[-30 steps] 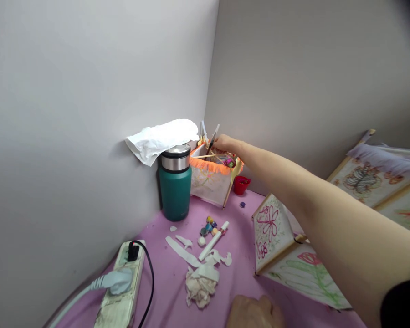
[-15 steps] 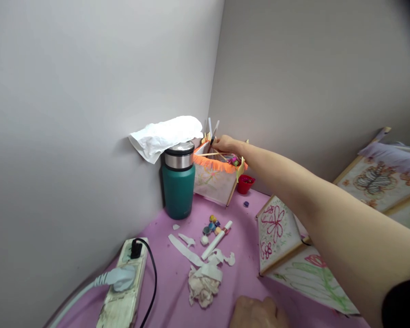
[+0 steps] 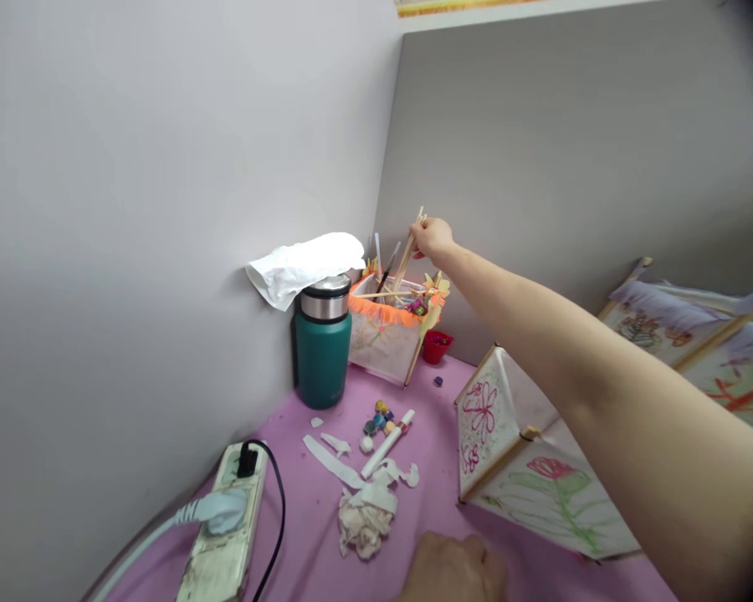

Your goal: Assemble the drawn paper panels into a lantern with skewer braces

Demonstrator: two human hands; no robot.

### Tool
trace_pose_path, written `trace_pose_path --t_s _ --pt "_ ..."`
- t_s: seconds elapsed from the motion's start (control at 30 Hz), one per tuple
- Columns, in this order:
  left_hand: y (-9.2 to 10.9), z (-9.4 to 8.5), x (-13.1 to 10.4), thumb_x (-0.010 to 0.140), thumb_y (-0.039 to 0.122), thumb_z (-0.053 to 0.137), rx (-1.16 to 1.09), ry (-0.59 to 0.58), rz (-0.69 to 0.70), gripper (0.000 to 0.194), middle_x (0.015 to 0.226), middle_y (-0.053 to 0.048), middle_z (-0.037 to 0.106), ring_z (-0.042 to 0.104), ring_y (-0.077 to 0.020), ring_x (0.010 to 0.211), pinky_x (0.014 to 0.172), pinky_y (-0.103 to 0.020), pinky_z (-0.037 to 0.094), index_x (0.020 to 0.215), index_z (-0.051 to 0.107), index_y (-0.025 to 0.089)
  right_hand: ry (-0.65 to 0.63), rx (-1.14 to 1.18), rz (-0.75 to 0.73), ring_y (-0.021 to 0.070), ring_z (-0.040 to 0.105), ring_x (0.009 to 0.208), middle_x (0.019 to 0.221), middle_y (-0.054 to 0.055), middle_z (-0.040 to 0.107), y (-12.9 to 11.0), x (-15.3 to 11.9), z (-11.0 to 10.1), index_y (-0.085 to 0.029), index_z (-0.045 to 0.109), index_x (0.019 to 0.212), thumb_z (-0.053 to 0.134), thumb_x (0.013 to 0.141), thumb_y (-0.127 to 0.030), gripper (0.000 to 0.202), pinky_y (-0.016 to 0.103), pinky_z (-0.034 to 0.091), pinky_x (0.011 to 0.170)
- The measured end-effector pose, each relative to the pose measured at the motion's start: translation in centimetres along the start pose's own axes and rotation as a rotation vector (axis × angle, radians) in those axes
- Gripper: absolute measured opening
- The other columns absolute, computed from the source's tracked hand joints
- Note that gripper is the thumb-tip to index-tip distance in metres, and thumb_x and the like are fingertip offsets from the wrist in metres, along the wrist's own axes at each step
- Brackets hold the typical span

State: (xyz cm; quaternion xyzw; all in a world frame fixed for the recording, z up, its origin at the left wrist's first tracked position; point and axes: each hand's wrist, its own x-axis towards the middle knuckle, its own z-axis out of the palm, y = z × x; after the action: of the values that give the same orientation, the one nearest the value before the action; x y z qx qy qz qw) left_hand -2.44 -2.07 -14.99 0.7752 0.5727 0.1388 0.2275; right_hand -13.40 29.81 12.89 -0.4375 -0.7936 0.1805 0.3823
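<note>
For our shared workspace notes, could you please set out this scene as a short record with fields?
Right hand: gripping thin pale wooden sticks
Left hand: by the purple tabletop, knuckles up, fingertips hidden
Container: white-sided box with orange fringe, in the corner
Left of box: teal cylindrical bottle with silver lid
Right of box: small red cup
Foreground: crumpled off-white tissue, white cylindrical marker
Far left: white rectangular power strip, two plugs inserted
Far right: white wood-edged panels with flower drawings
</note>
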Motion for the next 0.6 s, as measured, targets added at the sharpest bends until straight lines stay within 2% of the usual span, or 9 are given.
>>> trace_pose_path --t_s 0.07,0.13,0.23,0.3,0.37,0.47,0.53,0.6 --pt "0.4 -2.1 -0.1 0.079 0.022 0.050 0.111 -0.048 0.039 0.024 0.087 -0.014 0.066 0.063 -0.0284 0.072 0.055 -0.037 0.044 0.098 0.064 0.017 0.070 0.035 -0.029 0.0117 0.057 0.055 0.071 0.005 0.057 -0.8 -0.5 -1.5 -0.012 0.058 0.091 0.041 0.091 -0.026 0.022 0.024 0.051 0.053" --pt "1.0 -3.2 -0.8 0.080 0.021 0.048 0.164 -0.051 0.060 0.024 0.090 -0.013 0.066 0.063 -0.0275 0.074 0.056 -0.035 0.044 0.098 0.064 0.015 0.141 0.084 -0.061 0.0108 0.056 0.057 0.072 0.004 0.055 -1.6 -1.3 -3.8 -0.013 0.057 0.094 0.038 0.092 -0.025 0.023 0.023 0.052 0.053" --pt "1.6 -4.0 -1.9 0.079 0.021 0.049 0.179 -0.028 0.071 0.025 0.092 -0.013 0.067 0.063 -0.0263 0.077 0.061 -0.035 0.045 0.099 0.063 0.014 0.257 0.241 -0.138 0.0094 0.052 0.053 0.068 0.000 0.050 -2.9 -4.0 -8.7 -0.015 0.055 0.092 0.037 0.092 -0.028 0.022 0.023 0.051 0.051" --pt "1.6 -4.3 -2.5 0.080 0.022 0.048 0.154 -0.004 0.095 0.024 0.094 -0.013 0.067 0.063 -0.0251 0.078 0.064 -0.034 0.045 0.098 0.063 0.015 0.320 0.333 -0.199 0.0081 0.048 0.049 0.063 -0.002 0.046 -3.8 -7.1 -12.7 -0.017 0.054 0.089 0.036 0.093 -0.030 0.022 0.023 0.049 0.050" --pt "1.6 -4.6 -2.9 0.083 0.023 0.045 0.115 0.047 0.125 0.022 0.094 -0.011 0.067 0.062 -0.0229 0.080 0.068 -0.032 0.045 0.094 0.063 0.016 0.360 0.364 -0.244 0.0067 0.046 0.045 0.060 -0.004 0.043 -4.3 -11.4 -16.8 -0.018 0.052 0.085 0.036 0.093 -0.028 0.021 0.023 0.047 0.050" --pt "1.5 -4.7 -3.4 0.086 0.022 0.042 0.069 0.152 0.169 0.021 0.088 -0.007 0.067 0.062 -0.0186 0.080 0.071 -0.028 0.044 0.089 0.063 0.018 0.362 0.374 -0.350 0.0062 0.044 0.041 0.057 -0.004 0.045 -3.9 -19.7 -22.0 -0.019 0.051 0.078 0.039 0.092 -0.030 0.022 0.022 0.042 0.044" --pt "1.4 -4.7 -3.5 0.087 0.021 0.042 0.061 0.185 0.196 0.021 0.086 -0.006 0.067 0.062 -0.0174 0.079 0.071 -0.026 0.043 0.086 0.062 0.018 0.326 0.335 -0.386 0.0072 0.048 0.042 0.058 -0.003 0.049 -2.8 -25.6 -24.0 -0.020 0.054 0.079 0.043 0.091 -0.035 0.022 0.021 0.040 0.041" --pt "1.4 -4.7 -3.5 0.088 0.021 0.041 0.059 0.196 0.218 0.021 0.085 -0.006 0.067 0.062 -0.0167 0.078 0.070 -0.026 0.042 0.085 0.062 0.018 0.248 0.259 -0.332 0.0092 0.052 0.045 0.061 -0.002 0.054 -0.9 -31.1 -24.5 -0.021 0.057 0.082 0.048 0.090 -0.038 0.021 0.021 0.040 0.040"
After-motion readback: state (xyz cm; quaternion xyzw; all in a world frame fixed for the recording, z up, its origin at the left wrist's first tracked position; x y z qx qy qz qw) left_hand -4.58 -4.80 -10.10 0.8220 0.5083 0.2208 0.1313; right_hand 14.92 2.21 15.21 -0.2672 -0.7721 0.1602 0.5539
